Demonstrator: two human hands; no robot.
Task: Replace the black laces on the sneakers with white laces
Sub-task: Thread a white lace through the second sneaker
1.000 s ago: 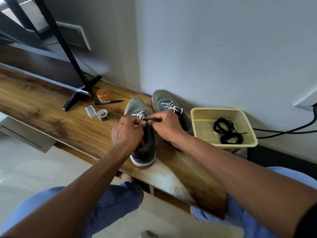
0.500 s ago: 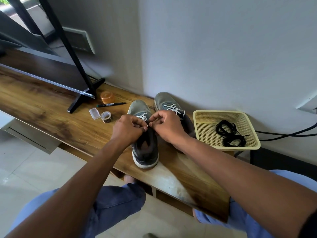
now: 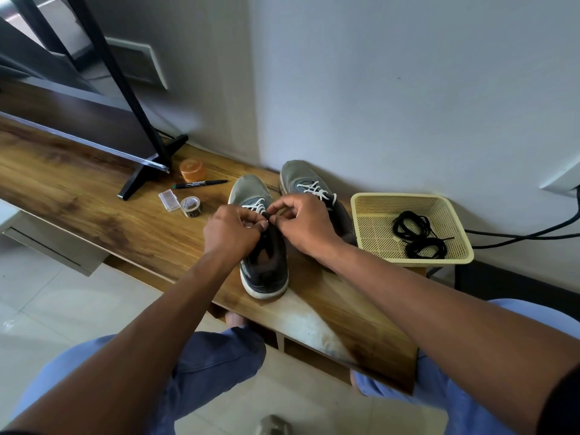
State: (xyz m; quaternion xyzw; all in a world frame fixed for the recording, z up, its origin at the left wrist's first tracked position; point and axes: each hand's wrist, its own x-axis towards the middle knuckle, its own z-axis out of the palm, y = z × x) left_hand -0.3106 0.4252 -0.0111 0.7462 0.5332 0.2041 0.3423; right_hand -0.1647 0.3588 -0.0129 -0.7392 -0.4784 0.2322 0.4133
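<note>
Pinching white laces (image 3: 255,206) over a sneaker (image 3: 262,246), both hands' grips work on a wooden bench (image 3: 94,215) against a grey wall (image 3: 408,89).

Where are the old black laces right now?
In the head view, the black laces lie coiled inside the yellow basket on the wooden bench, to the right of the two sneakers and against the wall.

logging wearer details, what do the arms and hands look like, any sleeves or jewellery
Both forearms are bare to the frame edge. A dark sleeve edge shows at the lower right corner on the right arm. No rings, watch or gloves show on the left hand or right hand. Blue trousers cover the knees.
</note>
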